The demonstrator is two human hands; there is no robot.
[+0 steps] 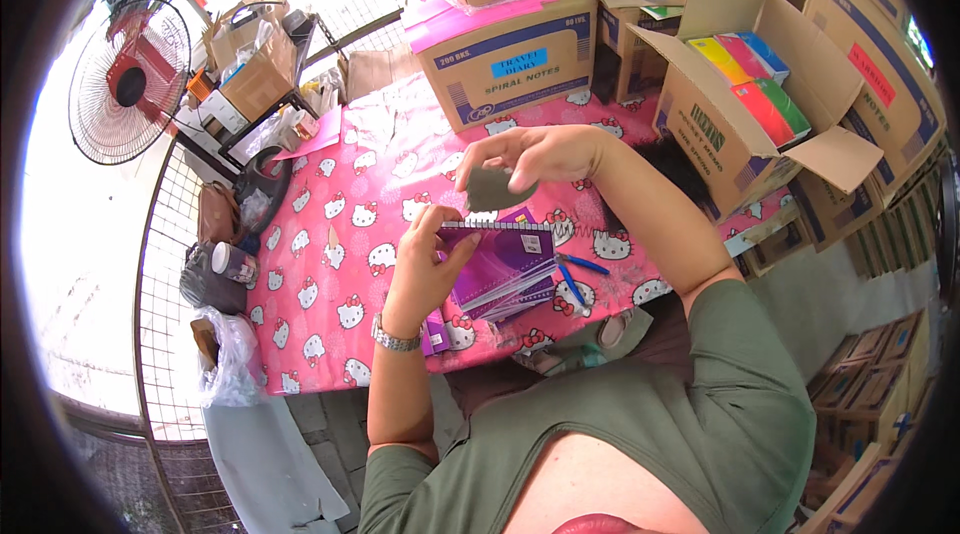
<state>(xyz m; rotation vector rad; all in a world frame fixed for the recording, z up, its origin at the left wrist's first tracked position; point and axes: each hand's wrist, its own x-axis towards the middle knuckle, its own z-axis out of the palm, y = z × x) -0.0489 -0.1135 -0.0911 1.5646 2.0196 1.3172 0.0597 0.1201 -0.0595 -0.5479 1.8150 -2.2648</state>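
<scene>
My left hand [430, 259] grips the upper left corner of a purple spiral notebook [500, 264], thumb on its cover. The notebook rests on a small stack of purple notebooks [510, 306] near the table's front edge. Wire coil [578, 231] sticks out past the right end of the notebook's bound top edge. Just above that edge, my right hand [545, 156] pinches a dark grey flat piece [498, 192] with a toothed lower edge; its exact kind I cannot tell. Blue-handled pliers [578, 276] lie to the right of the stack.
A pink patterned cloth [330, 284] covers the table. A closed carton [510, 59] stands at the back; an open carton [735, 104] with colourful notepads stands at the right. A fan [130, 84], a jar [233, 262] and plastic bags [230, 359] are at the left.
</scene>
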